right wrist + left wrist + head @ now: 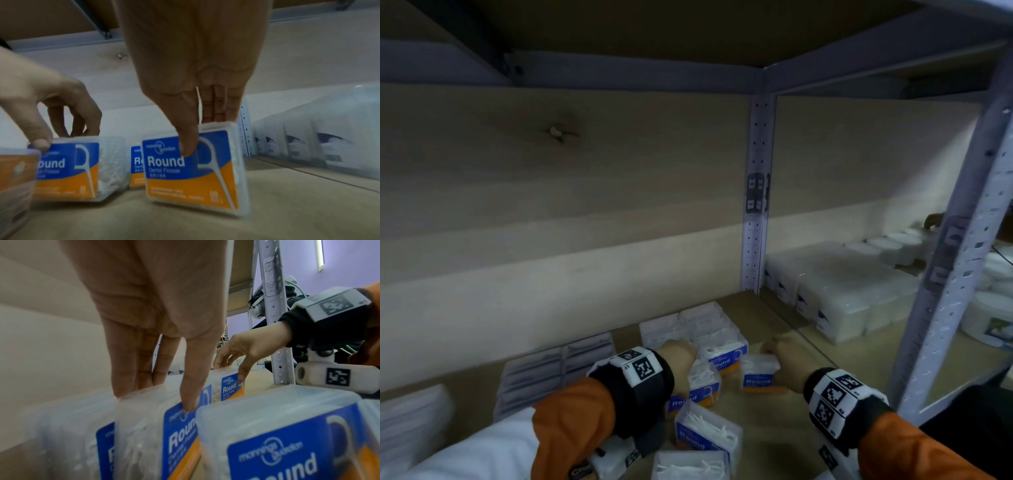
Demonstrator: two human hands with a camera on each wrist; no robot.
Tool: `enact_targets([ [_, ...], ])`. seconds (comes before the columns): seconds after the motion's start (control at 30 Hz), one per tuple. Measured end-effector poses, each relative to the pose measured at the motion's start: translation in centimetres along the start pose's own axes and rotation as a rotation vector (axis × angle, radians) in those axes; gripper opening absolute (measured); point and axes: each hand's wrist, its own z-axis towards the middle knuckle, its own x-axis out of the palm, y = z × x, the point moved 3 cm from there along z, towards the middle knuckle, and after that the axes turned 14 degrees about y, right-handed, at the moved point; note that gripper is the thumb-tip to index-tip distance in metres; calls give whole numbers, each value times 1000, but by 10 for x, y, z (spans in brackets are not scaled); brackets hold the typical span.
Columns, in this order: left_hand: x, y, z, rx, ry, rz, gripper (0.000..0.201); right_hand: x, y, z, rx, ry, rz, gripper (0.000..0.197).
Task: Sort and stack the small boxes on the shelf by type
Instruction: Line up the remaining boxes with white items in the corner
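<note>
Beside the grey shelf post (756,205), each hand pinched its own floss box: left hand (676,356) one box (68,170), right hand (195,81) another (195,170), thumb in front.

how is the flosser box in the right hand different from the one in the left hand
The right hand pinches its Round flosser box standing alone on the shelf board, apart from the group. The left hand grips its Round flosser box from above, close against neighbouring boxes. The right box shows its label face-on; the left one is turned, showing a clear side. Both are clear plastic with blue-and-orange labels.
</note>
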Motion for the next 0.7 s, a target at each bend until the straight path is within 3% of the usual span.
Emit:
enact_targets([
  [0.2,6,6,-3,-33,29,46,40,2,21,12,-209,-56,26,43],
  [0.3,9,8,-4,-36,25,20,39,2,30,14,-289,-54,13,35],
  [0.4,11,10,-4,-32,37,1,35,3,36,19,-307,-51,12,33],
  [0.57,11,10,-2,-6,17,6,37,3,37,20,-323,-3,-73,55],
  [0.7,13,9,1,-3,15,-2,36,4,38,20,-322,6,-102,58],
])
